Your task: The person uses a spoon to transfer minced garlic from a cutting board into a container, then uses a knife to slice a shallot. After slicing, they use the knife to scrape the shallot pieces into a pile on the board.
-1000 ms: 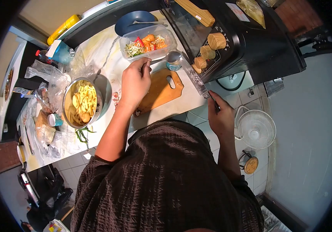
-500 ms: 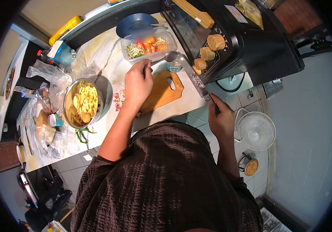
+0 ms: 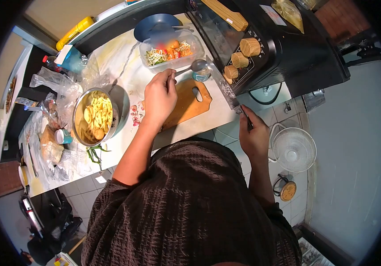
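My left hand [image 3: 161, 95] grips the handle of a metal spoon [image 3: 198, 65], whose bowl is over a small jar [image 3: 201, 76]. My right hand [image 3: 254, 133] holds a broad knife [image 3: 224, 85] by its dark handle, blade pointing up and left, beside the jar. A wooden cutting board [image 3: 186, 106] lies partly behind my left hand. Beyond the spoon stands a clear plastic container [image 3: 157, 67] with sprouts and red and orange pieces. Left of my left hand, small reddish peelings [image 3: 136, 116] lie on the counter.
A metal bowl [image 3: 78, 128] of yellow sliced food stands at the left, with green chillies [image 3: 94, 155] below it and plastic bags [image 3: 59, 88] behind. A dark blue pan [image 3: 148, 27] is at the back. A black oven [image 3: 283, 48] with wooden knobs stands right. A white basket [image 3: 294, 150] is lower right.
My left hand and the spoon have shifted very slightly to the right. The knife and my right hand are almost unmoved.
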Available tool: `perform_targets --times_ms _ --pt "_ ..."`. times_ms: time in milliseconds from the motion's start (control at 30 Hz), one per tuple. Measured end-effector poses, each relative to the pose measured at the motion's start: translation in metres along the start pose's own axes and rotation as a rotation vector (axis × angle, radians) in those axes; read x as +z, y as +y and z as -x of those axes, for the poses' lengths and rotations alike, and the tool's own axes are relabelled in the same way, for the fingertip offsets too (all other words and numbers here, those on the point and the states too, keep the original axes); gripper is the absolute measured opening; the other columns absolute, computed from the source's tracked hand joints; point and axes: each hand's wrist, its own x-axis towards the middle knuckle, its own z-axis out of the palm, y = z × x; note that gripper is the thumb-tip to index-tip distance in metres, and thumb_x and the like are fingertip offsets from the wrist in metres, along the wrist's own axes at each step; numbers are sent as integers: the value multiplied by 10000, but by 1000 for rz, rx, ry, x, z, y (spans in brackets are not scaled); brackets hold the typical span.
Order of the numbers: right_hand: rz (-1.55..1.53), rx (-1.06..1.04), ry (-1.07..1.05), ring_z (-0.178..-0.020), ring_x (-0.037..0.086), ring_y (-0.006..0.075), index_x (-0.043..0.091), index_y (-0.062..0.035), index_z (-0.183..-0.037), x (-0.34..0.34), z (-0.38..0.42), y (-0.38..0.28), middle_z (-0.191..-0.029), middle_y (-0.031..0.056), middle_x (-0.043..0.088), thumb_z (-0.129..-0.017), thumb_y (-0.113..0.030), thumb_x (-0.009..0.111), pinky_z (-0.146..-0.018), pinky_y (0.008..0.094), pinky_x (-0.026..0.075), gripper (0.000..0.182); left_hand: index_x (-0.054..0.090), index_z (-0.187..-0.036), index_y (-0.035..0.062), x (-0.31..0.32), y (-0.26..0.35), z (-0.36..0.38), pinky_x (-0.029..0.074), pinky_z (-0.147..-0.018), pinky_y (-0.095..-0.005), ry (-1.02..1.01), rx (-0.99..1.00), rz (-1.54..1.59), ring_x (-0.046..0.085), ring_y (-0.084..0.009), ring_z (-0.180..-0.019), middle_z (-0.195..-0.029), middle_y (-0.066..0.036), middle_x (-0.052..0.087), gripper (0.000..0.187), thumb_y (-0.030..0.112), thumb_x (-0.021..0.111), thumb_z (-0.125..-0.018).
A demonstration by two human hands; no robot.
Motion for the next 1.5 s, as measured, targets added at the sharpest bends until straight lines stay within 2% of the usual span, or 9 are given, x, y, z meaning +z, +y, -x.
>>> perform_targets --times_ms 100,200,567,1000,1067,1133,1167,1267,1500 --pt "-4 8 -2 -724 659 311 675 -31 -1193 0 -1 -4 -874 211 679 -944 -144 606 -677 396 521 282 676 -1050 -25 -1 -5 -2 528 -681 -382 64 54 -79 676 -300 -707 -862 -194 684 166 59 588 -938" --pt "8 13 -8 -732 660 315 673 -26 -1195 0 0 -6 -884 215 680 -945 -143 604 -686 395 524 284 674 -1045 -30 -4 -1 -1 528 -683 -384 13 -57 48 675 -306 -710 -866 -195 684 161 51 589 -935" --pt "27 9 -34 -827 693 344 664 -13 -1204 -3 1 -10 -959 236 693 -952 -140 597 -754 400 539 290 671 -1033 -25 -4 -8 -3 523 -680 -389 96 77 -73 671 -319 -720 -872 -192 682 149 49 588 -933" --pt "26 10 0 -841 703 323 662 -1 -1202 2 6 -6 -985 231 699 -962 -139 593 -764 375 543 285 669 -1053 -18 -5 -8 -4 529 -686 -381 60 96 12 673 -312 -729 -879 -187 673 165 -7 585 -911" --pt "0 -30 36 -849 704 319 663 -6 -1204 2 7 -3 -993 231 700 -964 -140 593 -773 374 544 284 678 -1124 -14 -13 -13 -4 554 -709 -325 -27 167 -32 701 -217 -765 -937 -162 693 240 -55 573 -912" --pt "-30 130 -11 -867 707 319 664 -14 -1209 -4 7 -15 -1015 235 699 -967 -146 592 -788 367 542 285 683 -1122 2 -18 -20 -5 552 -742 -339 -47 236 -20 692 -246 -809 -982 -158 683 308 -100 572 -854" --pt "-35 131 -6 -867 707 319 664 -14 -1209 -4 6 -17 -1015 235 699 -967 -146 592 -788 367 542 285 689 -1121 17 -20 -24 -5 549 -776 -352 -71 299 -3 682 -276 -853 -1026 -154 674 383 -146 571 -796" --pt "-15 109 28 -839 703 299 666 -15 -1208 -7 7 -21 -987 221 703 -968 -144 594 -768 359 539 282 698 -1136 35 -25 -37 -5 554 -820 -340 -52 488 -85 679 -276 -938 -1095 -132 673 451 -173 576 -755" --pt "-67 37 43 -722 666 223 679 -23 -1194 -6 11 -20 -894 186 688 -951 -120 622 -672 315 518 268 693 -1193 60 -33 -52 -7 565 -881 -353 -117 619 -209 668 -299 -1024 -1143 -137 667 569 -174 587 -685"
